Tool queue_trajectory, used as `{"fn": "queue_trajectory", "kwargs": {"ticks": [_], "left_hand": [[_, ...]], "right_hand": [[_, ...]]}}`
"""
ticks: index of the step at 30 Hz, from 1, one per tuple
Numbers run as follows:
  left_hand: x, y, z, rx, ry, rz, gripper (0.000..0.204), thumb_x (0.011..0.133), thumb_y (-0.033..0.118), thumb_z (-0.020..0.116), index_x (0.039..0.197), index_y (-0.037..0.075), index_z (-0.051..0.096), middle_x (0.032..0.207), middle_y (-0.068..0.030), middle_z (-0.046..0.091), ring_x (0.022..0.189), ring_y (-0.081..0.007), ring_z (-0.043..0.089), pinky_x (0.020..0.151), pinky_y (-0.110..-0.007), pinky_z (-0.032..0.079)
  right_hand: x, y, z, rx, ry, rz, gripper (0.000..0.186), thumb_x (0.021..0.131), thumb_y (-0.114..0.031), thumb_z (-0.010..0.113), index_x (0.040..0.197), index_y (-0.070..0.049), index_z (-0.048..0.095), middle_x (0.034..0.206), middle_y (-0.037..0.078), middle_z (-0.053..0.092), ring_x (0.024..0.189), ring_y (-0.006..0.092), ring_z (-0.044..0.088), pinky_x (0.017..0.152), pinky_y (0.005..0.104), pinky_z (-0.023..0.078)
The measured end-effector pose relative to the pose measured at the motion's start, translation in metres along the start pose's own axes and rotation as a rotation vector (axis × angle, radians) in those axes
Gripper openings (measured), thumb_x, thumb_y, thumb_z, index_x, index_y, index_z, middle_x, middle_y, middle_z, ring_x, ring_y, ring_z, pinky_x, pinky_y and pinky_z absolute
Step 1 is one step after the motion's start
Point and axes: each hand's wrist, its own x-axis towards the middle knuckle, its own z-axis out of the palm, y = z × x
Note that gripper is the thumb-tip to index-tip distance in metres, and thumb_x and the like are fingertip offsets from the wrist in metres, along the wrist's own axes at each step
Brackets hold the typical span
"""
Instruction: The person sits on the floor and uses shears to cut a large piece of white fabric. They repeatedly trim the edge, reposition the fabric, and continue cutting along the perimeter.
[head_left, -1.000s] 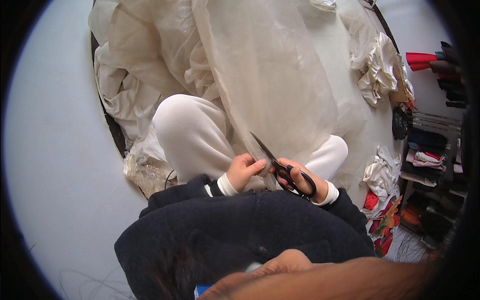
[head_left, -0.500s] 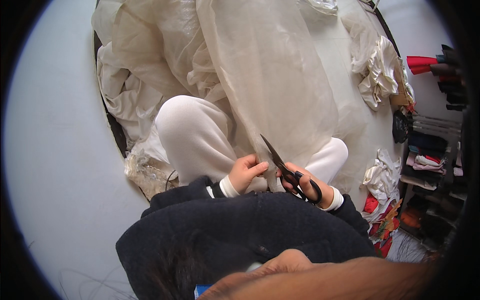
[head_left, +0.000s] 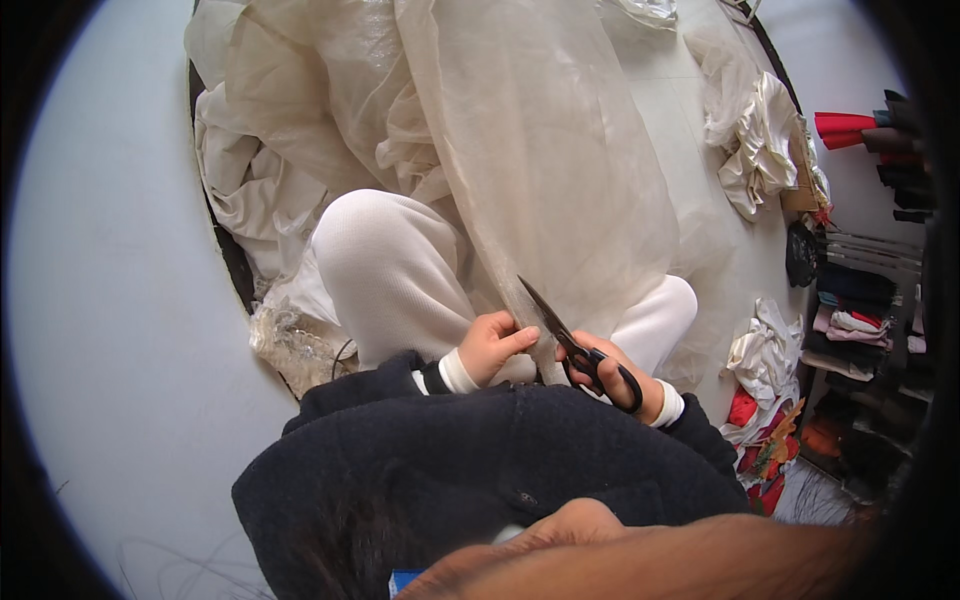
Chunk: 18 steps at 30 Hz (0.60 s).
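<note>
A long piece of sheer cream fabric spreads from the far side down over my lap, its left edge running between my knees. My left hand pinches that edge between thumb and fingers. Black-handled scissors are in my right hand, my thumb through one handle loop. Their dark blades look nearly closed and point up and to the left, lying over the fabric edge just right of my left fingers. Whether cloth sits between the blades I cannot tell.
More sheer and satiny fabric is heaped at the far left. At the right lie shiny cream cloth, a white cloth pile and a black bag. Folded garments fill a rack beyond. My white-trousered knees flank the fabric.
The scissors have tilted slightly, their tips shifting a little down and left. My right thumb and fingers have moved a little on the handles. My left hand keeps its place.
</note>
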Motion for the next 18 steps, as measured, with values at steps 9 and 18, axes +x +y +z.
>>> {"fn": "queue_trajectory", "kwargs": {"ticks": [9, 18], "left_hand": [[-0.002, 0.005, -0.006, 0.086, -0.074, -0.038, 0.030, 0.088, 0.026, 0.061, 0.093, -0.004, 0.063, 0.083, -0.0018, 0.061, 0.077, -0.0092, 0.053, 0.071, -0.025, 0.043], [-0.001, 0.007, -0.011, -0.027, -0.214, -0.054, 0.029, 0.089, 0.024, 0.058, 0.097, -0.003, 0.064, 0.086, -0.0026, 0.062, 0.078, -0.0091, 0.053, 0.071, -0.025, 0.043]], "right_hand": [[0.005, -0.002, -0.008, -0.040, -0.065, 0.042, 0.086, 0.074, -0.081, 0.036, 0.107, -0.003, 0.047, 0.068, -0.004, 0.039, 0.057, 0.0053, 0.033, 0.051, 0.0201, 0.027], [0.015, 0.007, -0.004, -0.040, -0.037, 0.021, 0.085, 0.076, -0.081, 0.032, 0.103, -0.002, 0.050, 0.068, -0.003, 0.041, 0.055, 0.0057, 0.034, 0.048, 0.0212, 0.027]]}}
